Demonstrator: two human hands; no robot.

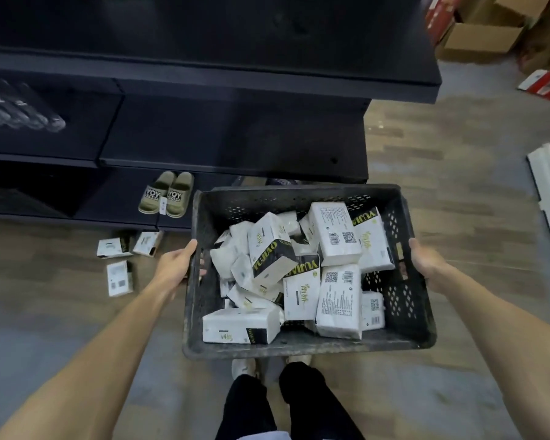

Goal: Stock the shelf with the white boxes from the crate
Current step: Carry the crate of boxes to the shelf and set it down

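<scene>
Head view: the person is carrying the crate [193, 290] low in front of the body, toward 6 o'clock in the frame, above their own legs [286, 404]. The left hand [178, 265] is clasping the crate's 9 o'clock wall, with the thumb lying over the rim. The right hand [426, 260] is gripping the 3 o'clock wall in the same way, so both hands are busy with the crate and neither is holding a box.

The white boxes [334, 231] are lying heaped inside the crate. They are tilted and overlapping, some label-up and some barcode-up, and they are covering most of the floor of it. The dark shelf [235, 134] is standing ahead at 12 o'clock, running off toward 9 o'clock. No white box is showing on any of its boards in view. On its lowest board, at 10 o'clock from the crate, a pair of olive slippers [167, 198] is sitting.

Three loose boxes [118, 265] are lying on the floor at 9 o'clock from the crate, just in front of the shelf's foot. Cardboard cartons [483, 36] are piled at 1 o'clock.

The stocking seems hardly begun. The crate is looking nearly full, so setting it down, lifting the boxes out and lining them up on a board is all waiting to be done. The floor strays probably need gathering too.
</scene>
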